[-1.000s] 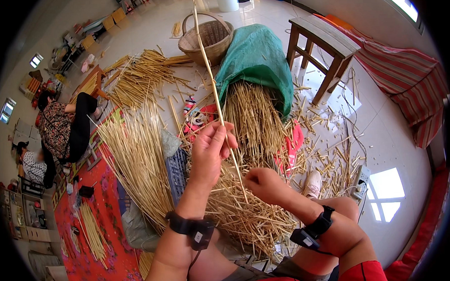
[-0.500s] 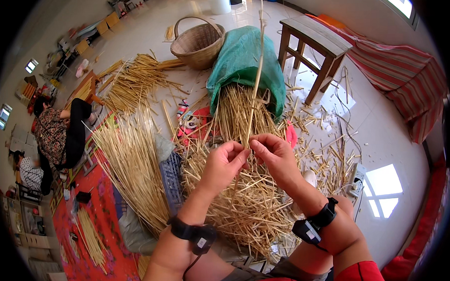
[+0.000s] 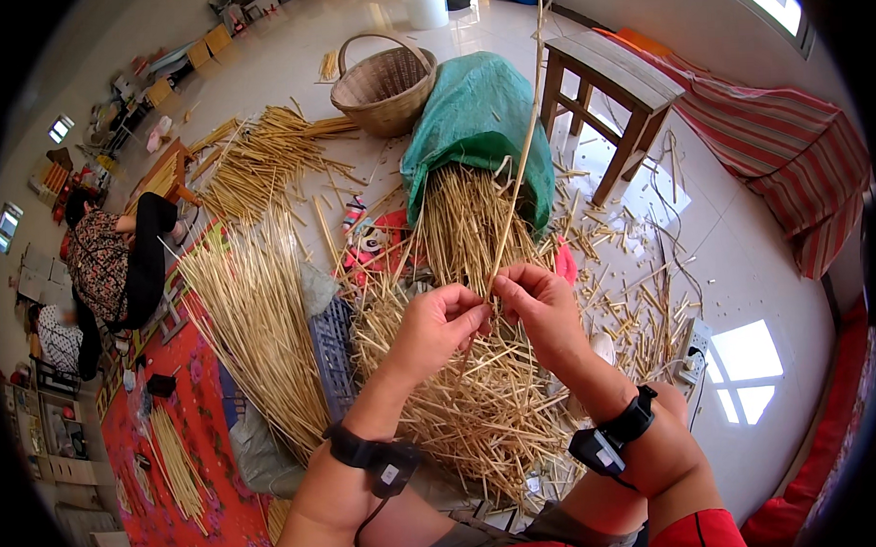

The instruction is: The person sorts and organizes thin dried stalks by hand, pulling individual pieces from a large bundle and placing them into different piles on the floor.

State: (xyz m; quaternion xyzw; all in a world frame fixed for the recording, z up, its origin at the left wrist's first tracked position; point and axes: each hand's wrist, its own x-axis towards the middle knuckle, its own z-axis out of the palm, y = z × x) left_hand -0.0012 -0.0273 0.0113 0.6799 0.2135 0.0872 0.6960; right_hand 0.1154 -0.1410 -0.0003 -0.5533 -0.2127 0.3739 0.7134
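A long, pale straw stalk [image 3: 525,160] rises from my fingers and leans to the upper right. My left hand [image 3: 446,321] is closed in a pinch near its lower end. Close beside it, my right hand [image 3: 535,299] also pinches the stalk between thumb and forefinger. Under both hands spreads a heap of loose straw scraps [image 3: 472,417]. Beyond them, a green woven sack [image 3: 471,113] lies on its side with a bundle of straw stalks [image 3: 465,210] sticking out of its mouth. Long stalks [image 3: 256,318] lie in a sheaf left of the heap.
A wicker basket [image 3: 383,92] stands behind the sack, a wooden stool [image 3: 614,70] to its right. Cut straw [image 3: 261,164] is piled at the far left. A blue plastic crate [image 3: 333,349] lies beside the sheaf. A power strip [image 3: 694,351] sits on the right. Two people sit at the left.
The straw stalk has tilted further right, its tip moving right. Both hands stay together with a slight shift to the right.
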